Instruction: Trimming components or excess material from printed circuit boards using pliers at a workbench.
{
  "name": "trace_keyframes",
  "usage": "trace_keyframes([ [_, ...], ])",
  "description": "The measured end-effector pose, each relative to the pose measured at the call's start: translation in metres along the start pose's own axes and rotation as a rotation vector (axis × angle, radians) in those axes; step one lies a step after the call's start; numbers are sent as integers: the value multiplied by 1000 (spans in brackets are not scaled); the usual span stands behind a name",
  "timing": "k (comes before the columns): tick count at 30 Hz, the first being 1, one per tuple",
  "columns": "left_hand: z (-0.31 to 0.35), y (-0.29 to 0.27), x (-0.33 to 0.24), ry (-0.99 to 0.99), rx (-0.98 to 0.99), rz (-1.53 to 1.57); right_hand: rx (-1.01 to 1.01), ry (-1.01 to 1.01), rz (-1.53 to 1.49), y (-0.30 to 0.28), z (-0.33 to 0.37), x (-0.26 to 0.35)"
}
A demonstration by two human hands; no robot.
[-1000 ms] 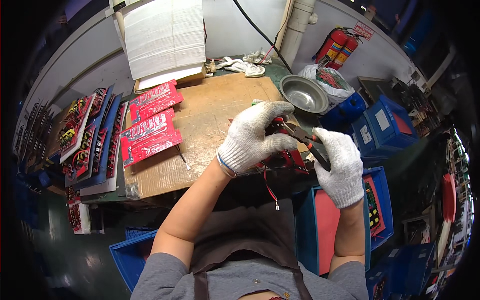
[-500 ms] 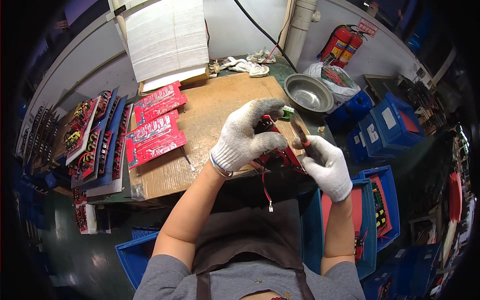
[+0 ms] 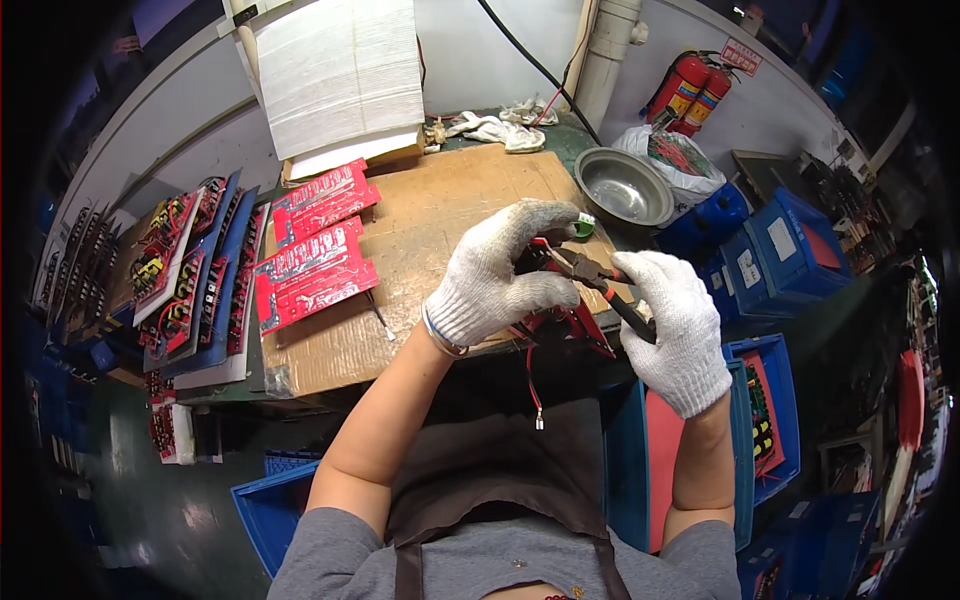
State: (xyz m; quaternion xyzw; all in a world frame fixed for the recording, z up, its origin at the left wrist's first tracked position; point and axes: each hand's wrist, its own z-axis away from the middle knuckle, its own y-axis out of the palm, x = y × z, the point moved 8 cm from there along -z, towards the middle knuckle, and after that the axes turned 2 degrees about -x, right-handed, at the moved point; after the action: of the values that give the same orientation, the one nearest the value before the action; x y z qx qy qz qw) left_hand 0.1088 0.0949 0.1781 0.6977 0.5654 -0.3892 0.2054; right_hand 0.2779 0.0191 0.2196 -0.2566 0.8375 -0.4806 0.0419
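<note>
White knit gloves cover both hands. My left hand (image 3: 485, 275) is curled around a red circuit board (image 3: 585, 328), mostly hidden behind the fingers and over the near edge of the cardboard. A green connector (image 3: 584, 226) shows beyond the left fingertips. From the board hangs a red-and-black lead (image 3: 532, 385) with a metal terminal at its end. My right hand (image 3: 680, 325) grips a pair of pliers (image 3: 588, 268) with black and orange handles. The jaws point left into the gap between my left thumb and fingers; what they touch is hard to make out.
Two red circuit boards (image 3: 315, 275) lie left on the cardboard sheet (image 3: 440, 190). More boards stand stacked between blue sheets (image 3: 225, 270) further left. A metal bowl (image 3: 625, 187) sits at the back right, near a white bag (image 3: 690, 180). Blue bins (image 3: 775, 240) stand to the right.
The pliers have swung from pointing up and away to pointing left, with jaws inside the left hand's grasp. My right hand has shifted slightly right. The left hand stays nearly in place.
</note>
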Motion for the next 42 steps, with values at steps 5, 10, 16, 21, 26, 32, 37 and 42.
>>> trace_keyframes([
  [5, 2, -1, -5, 43, 22, -54, 64, 32, -367, 18, 3, -11],
  [10, 3, 1, -4, 26, 89, -45, 396, 339, -820, 53, 13, -21],
  [16, 6, -5, 3, -24, 38, 22, 449, 374, -1032, 71, 16, -21],
  [21, 11, -11, 8, -50, 21, 25, 465, 498, -1153, 81, 20, -21],
  [26, 12, -11, 7, -12, 40, 7, 424, 514, -1117, 80, 20, -18],
  [32, 15, -12, 14, -52, 33, 50, 95, 140, -576, 38, 7, -8],
  [37, 16, -12, 10, -50, 40, 33, 90, -2, -268, 22, 2, 2],
  [42, 15, -9, 9, -65, 48, 37, 132, 2, -306, 17, -1, 1],
])
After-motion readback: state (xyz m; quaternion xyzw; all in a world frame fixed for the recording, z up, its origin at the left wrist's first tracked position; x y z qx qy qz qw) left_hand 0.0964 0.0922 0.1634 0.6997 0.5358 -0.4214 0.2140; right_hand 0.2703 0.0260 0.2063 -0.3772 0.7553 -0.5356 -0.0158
